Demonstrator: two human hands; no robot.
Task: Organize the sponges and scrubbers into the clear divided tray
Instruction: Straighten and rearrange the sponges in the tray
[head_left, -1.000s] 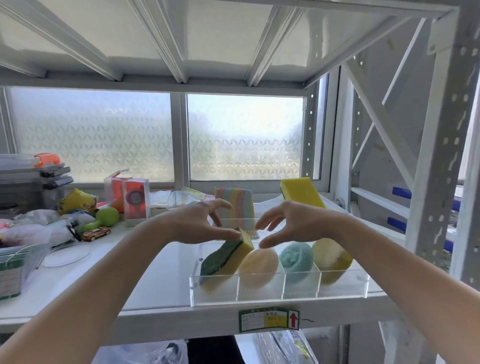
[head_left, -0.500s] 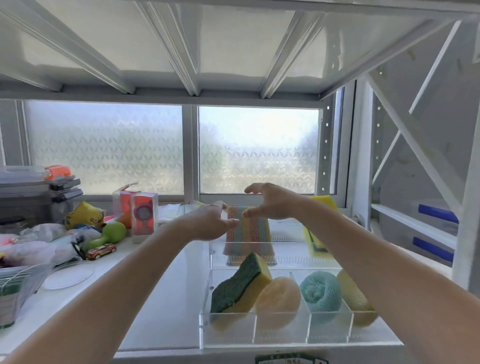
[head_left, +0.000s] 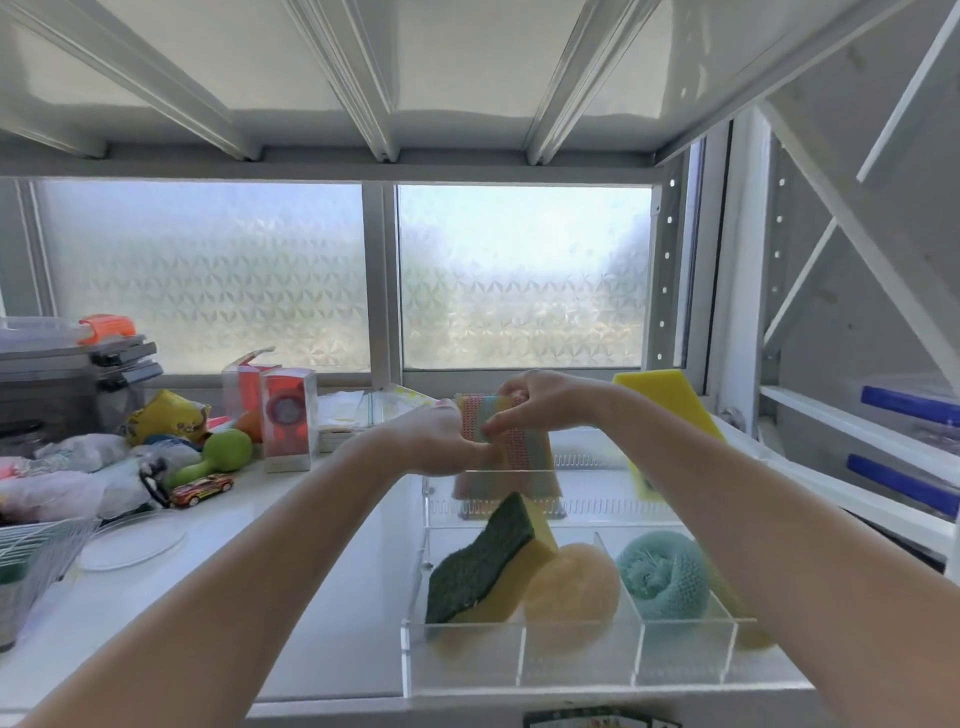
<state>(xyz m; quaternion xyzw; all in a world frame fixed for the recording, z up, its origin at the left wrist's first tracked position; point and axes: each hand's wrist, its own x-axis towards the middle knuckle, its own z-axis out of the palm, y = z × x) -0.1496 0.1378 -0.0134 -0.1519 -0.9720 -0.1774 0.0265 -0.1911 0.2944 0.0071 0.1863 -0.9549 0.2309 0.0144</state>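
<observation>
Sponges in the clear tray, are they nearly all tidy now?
Nearly. The green-and-yellow sponge, orange scrubber and teal scrubber already sit in the clear tray's front compartments. Both the left hand and right hand hold the striped sponge at the back section. The big yellow sponge leans there too.

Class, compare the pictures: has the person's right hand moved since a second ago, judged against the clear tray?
Yes. The right hand has moved away from the tray's front row to the back of the clear divided tray, where it now grips the striped sponge.
</observation>
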